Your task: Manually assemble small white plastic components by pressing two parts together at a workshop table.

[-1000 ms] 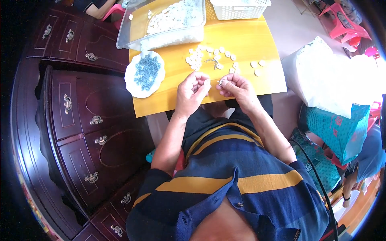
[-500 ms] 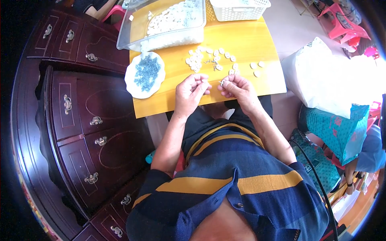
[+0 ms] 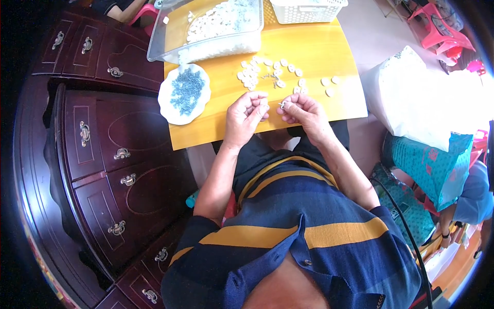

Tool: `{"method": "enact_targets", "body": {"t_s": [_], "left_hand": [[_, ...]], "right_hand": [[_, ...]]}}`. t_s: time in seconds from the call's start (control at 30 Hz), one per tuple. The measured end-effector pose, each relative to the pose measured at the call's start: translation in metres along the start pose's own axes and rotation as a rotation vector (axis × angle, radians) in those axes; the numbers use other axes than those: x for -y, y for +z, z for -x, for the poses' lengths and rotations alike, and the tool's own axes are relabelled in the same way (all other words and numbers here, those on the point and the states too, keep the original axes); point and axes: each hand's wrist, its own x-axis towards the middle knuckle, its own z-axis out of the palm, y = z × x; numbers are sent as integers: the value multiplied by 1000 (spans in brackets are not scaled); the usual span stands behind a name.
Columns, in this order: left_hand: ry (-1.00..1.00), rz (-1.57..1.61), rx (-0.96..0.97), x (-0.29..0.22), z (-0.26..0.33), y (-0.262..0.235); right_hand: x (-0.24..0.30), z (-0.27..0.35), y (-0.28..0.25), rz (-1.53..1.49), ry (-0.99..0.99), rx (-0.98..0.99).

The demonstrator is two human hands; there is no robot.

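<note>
Both my hands are raised over the near edge of the yellow table [image 3: 221,135], a short gap apart. My right hand [image 3: 306,114] pinches a small screw [image 3: 281,105] between thumb and fingertips, its tip pointing left; a pale bit beside it is too small to name. My left hand [image 3: 242,119] is closed, thumb against curled fingers; what they hold, if anything, I cannot make out. Beyond the hands lie several small white round discs [image 3: 250,81] with holes. A few loose screws [image 3: 268,76] sit among them. Three plain discs [image 3: 330,92] lie apart on the right.
A white scalloped plate [image 3: 165,110] of dark screws stands on the table's left. Behind it is a clear plastic bin [image 3: 170,55] of white pieces, beside a white basket [image 3: 303,15]. Dark wooden drawers [image 3: 134,123] flank the left; a white sack [image 3: 401,98] stands at right.
The hands hold nearly the same pose, with only slight finger movement. The view has shifted a little; the discs and containers stay in place.
</note>
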Motion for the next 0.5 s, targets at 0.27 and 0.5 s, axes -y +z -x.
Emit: {"method": "enact_targets", "body": {"t_s": [0.27, 0.5], "left_hand": [[20, -32, 38, 1, 1, 3], [110, -252, 39, 1, -1, 2]], "right_hand": [[-5, -1, 0, 32, -5, 3], [-9, -4, 0, 45, -35, 34]]}}
